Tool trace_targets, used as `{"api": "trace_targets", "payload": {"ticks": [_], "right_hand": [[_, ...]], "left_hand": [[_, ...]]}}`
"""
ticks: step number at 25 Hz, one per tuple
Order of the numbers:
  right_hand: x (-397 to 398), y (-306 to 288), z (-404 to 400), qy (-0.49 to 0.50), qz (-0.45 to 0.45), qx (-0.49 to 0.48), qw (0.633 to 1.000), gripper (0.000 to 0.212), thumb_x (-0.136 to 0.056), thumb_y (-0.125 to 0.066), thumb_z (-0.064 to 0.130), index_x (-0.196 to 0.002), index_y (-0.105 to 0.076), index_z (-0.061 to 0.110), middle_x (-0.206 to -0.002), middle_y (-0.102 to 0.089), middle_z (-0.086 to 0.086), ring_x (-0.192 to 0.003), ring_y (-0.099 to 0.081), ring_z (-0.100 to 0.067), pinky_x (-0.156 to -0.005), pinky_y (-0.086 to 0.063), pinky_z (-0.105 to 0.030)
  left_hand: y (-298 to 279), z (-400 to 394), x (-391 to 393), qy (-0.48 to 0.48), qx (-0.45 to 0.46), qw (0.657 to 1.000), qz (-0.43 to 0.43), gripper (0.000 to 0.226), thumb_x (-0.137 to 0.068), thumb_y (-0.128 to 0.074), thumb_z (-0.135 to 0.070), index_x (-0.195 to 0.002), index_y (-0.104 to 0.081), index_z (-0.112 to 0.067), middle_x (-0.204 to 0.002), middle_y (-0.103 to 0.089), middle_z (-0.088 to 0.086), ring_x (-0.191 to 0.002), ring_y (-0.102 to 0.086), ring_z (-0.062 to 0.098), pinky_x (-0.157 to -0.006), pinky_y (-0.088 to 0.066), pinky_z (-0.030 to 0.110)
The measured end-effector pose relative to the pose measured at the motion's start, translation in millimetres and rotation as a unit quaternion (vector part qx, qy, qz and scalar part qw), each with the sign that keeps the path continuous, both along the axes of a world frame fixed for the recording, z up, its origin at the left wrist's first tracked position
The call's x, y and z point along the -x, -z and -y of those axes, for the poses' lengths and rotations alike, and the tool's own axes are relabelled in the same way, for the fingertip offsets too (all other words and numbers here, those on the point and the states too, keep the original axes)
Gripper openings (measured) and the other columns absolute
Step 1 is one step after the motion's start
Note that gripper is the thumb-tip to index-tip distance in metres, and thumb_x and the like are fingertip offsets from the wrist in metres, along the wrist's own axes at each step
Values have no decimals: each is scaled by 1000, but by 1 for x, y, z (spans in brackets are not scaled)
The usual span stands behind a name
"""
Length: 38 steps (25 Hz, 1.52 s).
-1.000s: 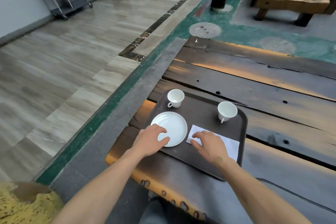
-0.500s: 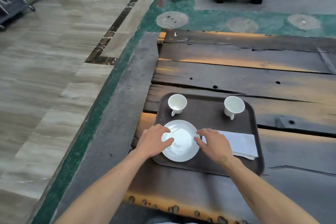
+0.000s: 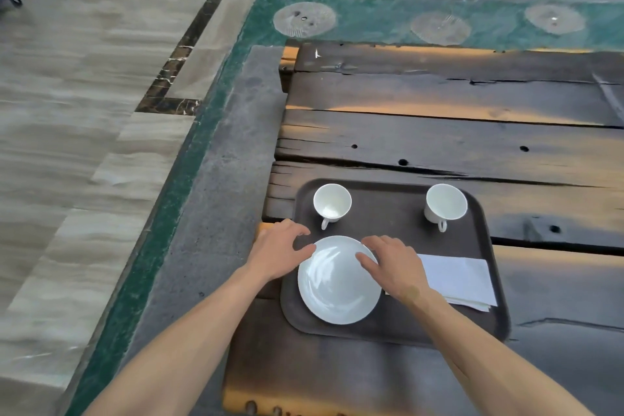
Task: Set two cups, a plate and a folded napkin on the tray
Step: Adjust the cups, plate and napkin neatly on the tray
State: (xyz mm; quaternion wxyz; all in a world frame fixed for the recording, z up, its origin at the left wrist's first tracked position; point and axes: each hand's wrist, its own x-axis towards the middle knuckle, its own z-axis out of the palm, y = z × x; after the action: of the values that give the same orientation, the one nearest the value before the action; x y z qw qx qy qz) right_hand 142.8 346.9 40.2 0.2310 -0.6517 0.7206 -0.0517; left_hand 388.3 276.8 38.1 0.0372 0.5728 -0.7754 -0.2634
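From the head camera we look down on a dark brown, round-cornered plastic tray (image 3: 388, 324) lying on a dark, weathered plank table (image 3: 439, 132). All four task things already sit on the tray. A small white handled cup (image 3: 332, 203) stands upright at the far left corner and a second white handled cup (image 3: 445, 203) at the far right. A round white glazed plate (image 3: 337, 284) lies at the near left, and a white folded paper napkin (image 3: 462, 277) lies flat to its right.

Our left hand (image 3: 277, 252) sits at the plate's left rim, fingers loosely curved, thumb tip touching the edge. Our right hand (image 3: 393, 263) rests over the plate's right rim, fingers spread, thumb lying on the plate's face. Neither hand closes round anything; they stand apart with the plate between them.

We judge the setting nearly done, with only the plate's position being trimmed. The risks are small. A glazed plate slides easily on smooth plastic, so an uneven push could send it toward the left cup's handle. Our right wrist hangs just beside the napkin and could drag its fold open. The tray lies near the table's left end, so a firm shove could shift it over the edge.
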Motion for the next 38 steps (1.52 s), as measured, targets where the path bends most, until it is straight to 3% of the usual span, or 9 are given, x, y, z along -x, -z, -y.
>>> {"api": "trace_targets", "payload": {"ticks": [7,12,18,29,38], "right_hand": [[-6,12,46,23,18,4,1000,54,-93,-53,52,-141,-43,31,-122,-63,7,-113,-56,-19,-92,-46,-38],[-10,18,77,56,56,11,997,78,-85,-68,48,-148,-25,35,-128,-59,4,-116,-55,-21,-89,-48,-39],[-14,32,99,44,61,7,997,84,-78,-77,45,-146,-29,36,-128,-59,4,-117,-55,-20,-94,-49,-42],[-14,48,111,52,109,14,993,82,-74,-81,42,-143,-36,33,-133,-56,6,-120,-54,-18,-95,-47,-40],[-4,48,118,9,88,2,996,81,-82,-73,39,-149,-29,36,-135,-52,7,-122,-51,-17,-92,-50,-39]], "left_hand": [[16,49,5,1,6,1000,-1,44,-89,-57,-48,-130,-54,-33,-127,-57,-10,-118,-50,15,-100,-37,39],[23,84,16,8,1,999,-42,71,-78,-71,-37,-142,-41,-37,-133,-53,-9,-131,-32,17,-104,-36,45],[33,112,30,69,-38,996,-35,84,-75,-76,-39,-148,-34,-36,-139,-49,-9,-135,-22,15,-107,-34,48],[38,114,34,60,-52,993,-91,75,-69,-82,-40,-135,-46,-35,-127,-53,-8,-126,-28,13,-100,-38,36],[42,104,42,14,-43,994,-103,76,-62,-86,-43,-126,-47,-33,-124,-51,-14,-122,-32,8,-97,-40,31]]}}
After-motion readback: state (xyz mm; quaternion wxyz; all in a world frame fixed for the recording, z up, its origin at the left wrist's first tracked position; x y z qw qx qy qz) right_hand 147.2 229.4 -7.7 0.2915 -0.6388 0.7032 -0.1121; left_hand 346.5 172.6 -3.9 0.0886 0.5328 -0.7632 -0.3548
